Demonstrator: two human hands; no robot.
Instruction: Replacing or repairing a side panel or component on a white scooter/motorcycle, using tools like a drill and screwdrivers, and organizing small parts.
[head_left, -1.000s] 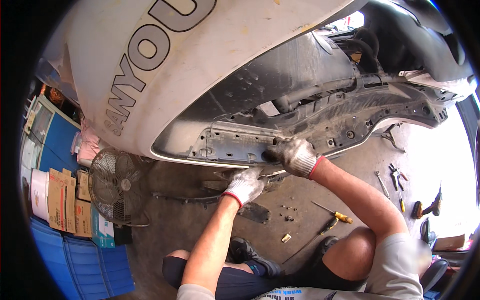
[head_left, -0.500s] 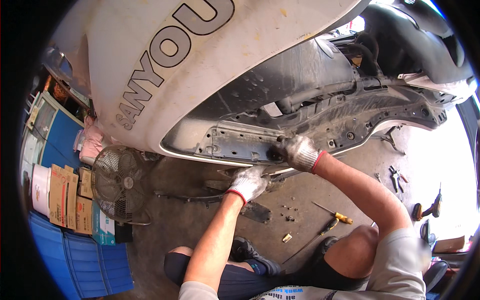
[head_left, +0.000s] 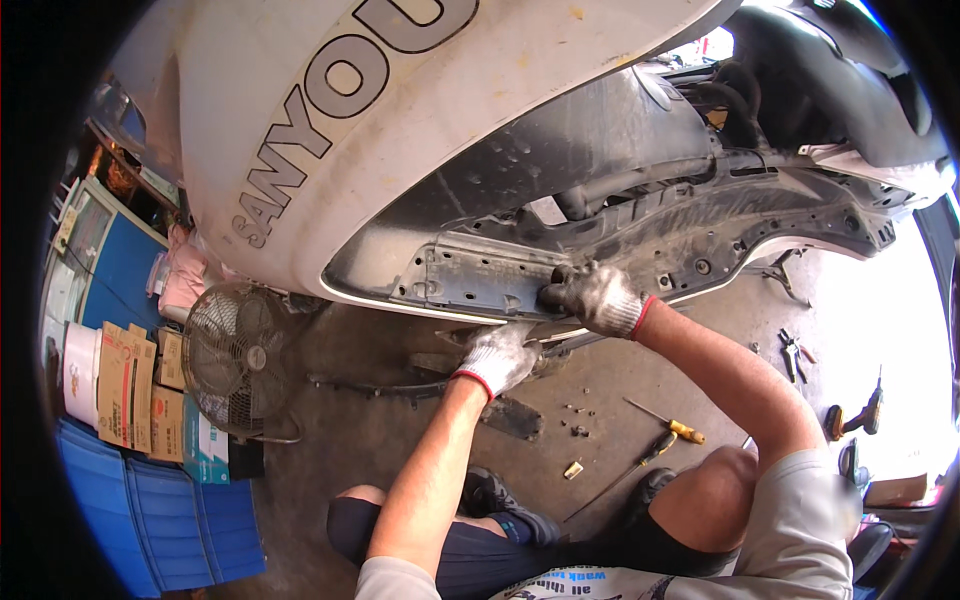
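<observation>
A white vehicle body panel (head_left: pixel 290 230) curves over a dusty black underside panel (head_left: pixel 480 280) with several holes along it. My right hand (head_left: pixel 603 298), in a dirty white knit glove with a red cuff, has its fingers curled against the right end of this black panel. What lies inside those fingers is hidden. Below the panel's pale lower edge, my left hand (head_left: pixel 500 360) wears a matching glove and reaches up to it; its fingertips are out of sight behind the edge.
On the floor lie two screwdrivers (head_left: pixel 687 431), small loose fasteners (head_left: pixel 578 431), pliers (head_left: pixel 792 355) and a cordless drill (head_left: pixel 862 412). A dark flat piece (head_left: pixel 513 418) rests below my left hand. At left stand a floor fan (head_left: pixel 240 355), cardboard boxes (head_left: pixel 125 385) and a blue ribbed container (head_left: pixel 160 520).
My right hand has shifted very slightly, with its fingers still curled at the panel. My left hand stays nearly in place. The view has moved a little.
</observation>
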